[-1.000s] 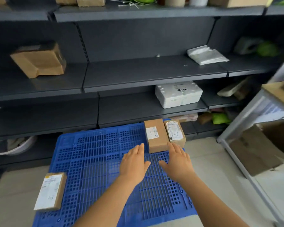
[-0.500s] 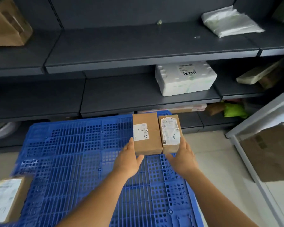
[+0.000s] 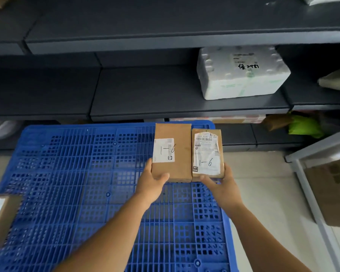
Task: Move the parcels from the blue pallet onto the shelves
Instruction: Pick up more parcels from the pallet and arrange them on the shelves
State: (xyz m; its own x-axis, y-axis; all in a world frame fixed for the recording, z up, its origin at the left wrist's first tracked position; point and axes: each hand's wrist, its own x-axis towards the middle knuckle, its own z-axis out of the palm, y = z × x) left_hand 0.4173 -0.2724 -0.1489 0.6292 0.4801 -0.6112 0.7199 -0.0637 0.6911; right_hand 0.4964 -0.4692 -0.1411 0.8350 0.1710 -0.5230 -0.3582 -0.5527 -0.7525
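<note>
At the blue pallet's (image 3: 77,183) far right corner, the left hand (image 3: 151,183) grips the wider parcel (image 3: 177,154) and the right hand (image 3: 222,185) the narrower parcel (image 3: 207,154), below bare shelf (image 3: 145,95) boards.

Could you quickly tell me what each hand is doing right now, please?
Left hand: grips the near corner of the wider brown parcel.
Right hand: grips the near end of the narrower brown parcel.
</note>
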